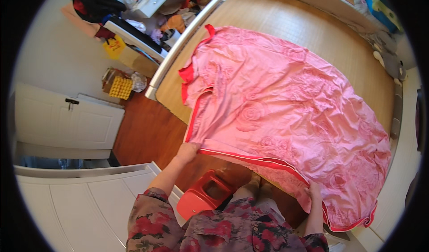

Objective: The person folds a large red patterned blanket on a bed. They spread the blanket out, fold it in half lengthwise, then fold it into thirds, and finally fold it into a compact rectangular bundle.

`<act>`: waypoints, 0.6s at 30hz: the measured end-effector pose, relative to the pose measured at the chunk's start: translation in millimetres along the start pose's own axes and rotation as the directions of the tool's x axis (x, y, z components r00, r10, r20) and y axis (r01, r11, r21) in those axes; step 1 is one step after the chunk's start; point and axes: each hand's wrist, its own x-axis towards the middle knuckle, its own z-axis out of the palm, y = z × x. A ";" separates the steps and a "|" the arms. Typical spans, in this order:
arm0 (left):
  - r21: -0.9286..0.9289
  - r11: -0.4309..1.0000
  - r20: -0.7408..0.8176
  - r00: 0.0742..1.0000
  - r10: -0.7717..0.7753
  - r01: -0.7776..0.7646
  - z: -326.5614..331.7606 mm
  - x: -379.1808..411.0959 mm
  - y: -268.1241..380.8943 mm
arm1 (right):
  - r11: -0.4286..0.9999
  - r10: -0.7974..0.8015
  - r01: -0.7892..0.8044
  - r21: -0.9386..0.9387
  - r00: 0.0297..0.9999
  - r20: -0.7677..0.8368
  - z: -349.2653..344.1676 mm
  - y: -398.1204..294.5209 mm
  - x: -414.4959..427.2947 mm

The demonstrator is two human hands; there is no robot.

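A pink rose-patterned fabric cover [268, 108] with red edging lies wrinkled over a bed with a tan, mat-like surface [285, 14]. At the near left corner of the cover, my left hand [188, 151] grips the red-trimmed edge. My right hand [313, 190] holds the same near edge farther to the right, close to the bed's near side. Between my hands the edge sags a little, with layers of fabric parted along the red trim. A red strip sticks up at the cover's far left corner.
A red plastic stool or bin [202, 195] stands on the wooden floor by my legs. White cabinet [90, 201] is at lower left, a white door [67, 118] beyond it. Yellow egg trays [120, 87] sit by the wall. A grey plush toy [390, 62] lies at the bed's right edge.
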 end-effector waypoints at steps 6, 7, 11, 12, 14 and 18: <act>-0.121 0.974 -0.165 0.971 0.172 -0.193 -16.4 17.3 40.3 | 0.821 -0.536 0.541 0.181 0.840 -0.082 22.7 -195.6 50.7; -0.121 0.969 -0.130 0.971 0.201 -0.217 -20.4 21.2 46.5 | 0.753 -0.633 0.635 0.171 0.771 -0.072 33.5 -222.9 60.9; -0.448 0.843 -0.181 0.954 0.240 -0.297 -29.2 33.0 62.2 | 0.635 -0.735 0.728 0.258 0.672 -0.088 97.1 -297.4 88.0; -0.537 0.757 -0.204 0.928 0.311 -0.372 -28.5 40.0 56.3 | 0.792 -0.566 0.521 0.318 0.822 0.065 107.7 -309.1 94.4; -0.815 0.515 -0.073 0.928 0.365 -0.267 -21.1 53.6 27.4 | 0.813 -0.443 0.377 0.443 0.895 0.052 113.7 -318.3 101.6; -0.954 0.297 0.030 1.000 -0.001 0.029 15.6 132.9 -55.1 | 0.909 -0.298 0.234 0.345 0.943 0.146 98.0 -322.6 94.8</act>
